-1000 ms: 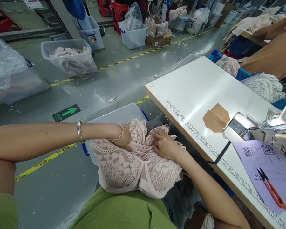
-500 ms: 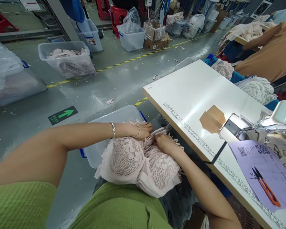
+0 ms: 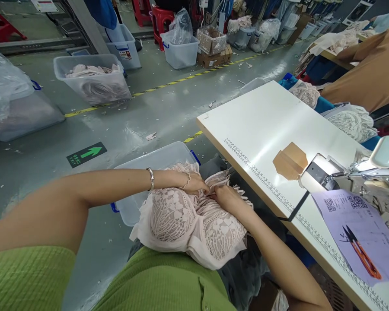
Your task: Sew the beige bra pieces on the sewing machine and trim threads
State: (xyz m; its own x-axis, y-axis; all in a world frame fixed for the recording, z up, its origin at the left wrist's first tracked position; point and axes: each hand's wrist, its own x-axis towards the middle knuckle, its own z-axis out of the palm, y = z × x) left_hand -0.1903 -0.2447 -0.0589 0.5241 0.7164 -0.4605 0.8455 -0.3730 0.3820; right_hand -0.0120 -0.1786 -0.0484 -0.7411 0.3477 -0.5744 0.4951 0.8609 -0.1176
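A stack of pale pink lace bras [image 3: 173, 214] lies across my lap, cups facing up and the layers pressed together. My left hand [image 3: 194, 183], a silver bangle at its wrist, reaches over the far side of the stack. Its fingers are closed on fabric near the middle. Close beside it, my right hand [image 3: 225, 196] has its fingers curled into the layers behind the right cup, gripping a bra there. The fingertips of both hands are partly hidden in the folds. Beyond the stack sits a clear plastic bin [image 3: 158, 156] with blue handles, partly covered by my left arm and the bras.
At my right stands a white table [image 3: 246, 116] with a ruler edge, a sewing machine [image 3: 385, 160], a purple paper [image 3: 372, 233] and orange-handled thread snips [image 3: 363, 255]. Filled bins [image 3: 94, 84] line the floor aisle. A person in brown [image 3: 366, 73] is at the far right.
My left hand has moved slightly down and right, toward my right hand, from the far edge of the stack into its folds. The right hand stays nearly in place.
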